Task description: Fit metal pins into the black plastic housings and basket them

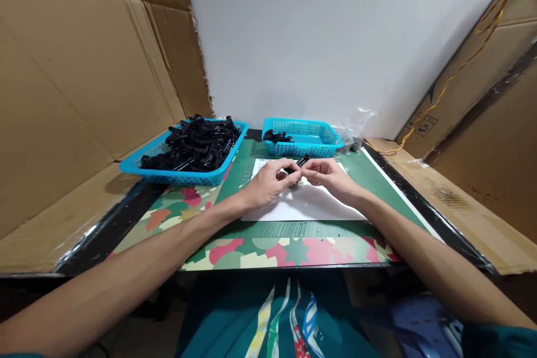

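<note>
Over a white sheet of paper (268, 211), my two hands meet at a small black plastic part (302, 160). My left hand (271, 182) is closed on that part, thumb and fingers pinching it. Fingertips of my right hand (325, 176) are pressed together at the part's near end; whatever they pinch is too small to make out. A little pile of small metallic pieces (295, 185) lies on the paper below my fingers, partly hidden by them.
A blue basket (210, 178) heaped with black plastic parts (197, 142) stands at left. Behind my hands, a smaller blue basket (304, 149) holds a few black pieces (277, 136). Beside it sits a clear plastic bag (354, 134). Cardboard walls (84, 56) flank the green mat (377, 179).
</note>
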A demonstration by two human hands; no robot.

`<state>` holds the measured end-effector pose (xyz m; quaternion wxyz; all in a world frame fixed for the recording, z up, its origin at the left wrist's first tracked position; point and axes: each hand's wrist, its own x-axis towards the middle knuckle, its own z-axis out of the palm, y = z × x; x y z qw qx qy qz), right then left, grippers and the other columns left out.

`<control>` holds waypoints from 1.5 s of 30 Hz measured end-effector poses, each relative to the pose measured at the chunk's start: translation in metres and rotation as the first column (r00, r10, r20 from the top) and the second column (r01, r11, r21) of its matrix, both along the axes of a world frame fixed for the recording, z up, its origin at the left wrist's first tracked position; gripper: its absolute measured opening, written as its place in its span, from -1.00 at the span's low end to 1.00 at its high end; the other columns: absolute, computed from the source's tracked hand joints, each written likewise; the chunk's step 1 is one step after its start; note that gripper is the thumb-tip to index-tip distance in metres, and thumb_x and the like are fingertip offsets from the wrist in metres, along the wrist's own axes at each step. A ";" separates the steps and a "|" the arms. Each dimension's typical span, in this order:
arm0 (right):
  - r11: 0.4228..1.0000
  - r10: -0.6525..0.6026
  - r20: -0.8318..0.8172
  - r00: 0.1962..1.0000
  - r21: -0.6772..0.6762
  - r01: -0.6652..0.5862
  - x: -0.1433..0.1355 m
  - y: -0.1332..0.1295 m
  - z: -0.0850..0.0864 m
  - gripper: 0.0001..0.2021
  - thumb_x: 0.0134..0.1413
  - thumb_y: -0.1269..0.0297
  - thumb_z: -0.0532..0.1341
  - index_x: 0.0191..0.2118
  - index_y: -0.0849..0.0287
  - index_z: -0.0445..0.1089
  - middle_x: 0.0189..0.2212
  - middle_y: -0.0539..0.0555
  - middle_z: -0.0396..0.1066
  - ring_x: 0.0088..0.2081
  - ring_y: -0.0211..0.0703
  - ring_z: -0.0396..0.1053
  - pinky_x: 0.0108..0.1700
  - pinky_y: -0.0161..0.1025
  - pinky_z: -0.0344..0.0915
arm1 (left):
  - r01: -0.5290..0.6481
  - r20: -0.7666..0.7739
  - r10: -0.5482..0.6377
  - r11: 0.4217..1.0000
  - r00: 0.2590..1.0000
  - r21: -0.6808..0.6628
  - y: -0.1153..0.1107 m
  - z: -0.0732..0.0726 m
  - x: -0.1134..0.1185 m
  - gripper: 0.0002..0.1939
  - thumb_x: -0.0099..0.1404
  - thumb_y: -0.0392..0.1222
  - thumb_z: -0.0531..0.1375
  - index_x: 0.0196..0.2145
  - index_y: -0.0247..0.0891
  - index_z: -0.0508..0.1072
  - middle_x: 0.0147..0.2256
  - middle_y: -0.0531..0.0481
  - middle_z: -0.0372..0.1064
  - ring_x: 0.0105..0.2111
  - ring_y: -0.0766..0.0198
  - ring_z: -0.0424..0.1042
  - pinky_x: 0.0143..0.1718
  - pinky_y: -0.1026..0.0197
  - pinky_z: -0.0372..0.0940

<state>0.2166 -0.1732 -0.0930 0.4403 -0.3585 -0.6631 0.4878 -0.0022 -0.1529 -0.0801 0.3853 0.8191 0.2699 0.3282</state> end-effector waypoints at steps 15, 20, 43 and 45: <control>0.966 -0.187 -0.014 0.982 0.179 0.186 0.002 -0.005 0.004 -0.65 0.07 -0.04 0.47 -0.36 0.21 0.61 -0.42 0.10 0.56 -0.39 -0.18 0.38 -0.34 -0.21 0.28 | 0.016 0.058 -0.008 0.990 0.998 -0.138 -0.003 -0.001 0.001 -0.73 0.45 0.02 0.22 -0.19 -0.26 0.48 -0.35 0.06 0.36 -0.44 0.38 0.22 -0.38 0.28 0.12; 0.897 -0.249 0.073 0.966 0.392 0.202 0.001 -0.007 0.004 -0.71 0.16 0.01 0.42 -0.30 0.15 0.66 -0.41 0.10 0.56 -0.38 -0.15 0.37 -0.34 -0.17 0.26 | 0.026 0.130 0.019 0.940 0.991 -0.340 0.000 -0.004 0.005 -0.69 0.42 0.07 0.23 -0.29 -0.25 0.44 -0.54 0.15 0.12 -0.57 0.41 0.06 -0.53 0.27 -0.07; 0.904 -0.263 0.117 0.958 0.376 0.202 0.003 -0.011 0.006 -0.75 0.15 0.10 0.41 -0.36 0.20 0.63 -0.49 0.07 0.51 -0.44 -0.21 0.31 -0.38 -0.20 0.23 | -0.023 0.062 0.028 0.997 0.998 -0.072 -0.003 -0.006 0.000 -0.66 0.54 0.06 0.11 -0.15 -0.27 0.50 -0.26 0.01 0.40 -0.39 0.36 0.32 -0.33 0.27 0.22; 0.840 -0.332 0.115 0.936 0.487 0.238 0.002 -0.014 0.007 -0.83 0.16 0.20 0.39 -0.37 0.17 0.62 -0.53 0.01 0.45 -0.46 -0.23 0.27 -0.39 -0.21 0.21 | -0.020 0.067 0.026 0.996 0.997 -0.087 -0.003 -0.007 0.000 -0.62 0.57 0.07 0.05 -0.11 -0.26 0.51 -0.32 0.03 0.35 -0.47 0.38 0.23 -0.41 0.28 0.16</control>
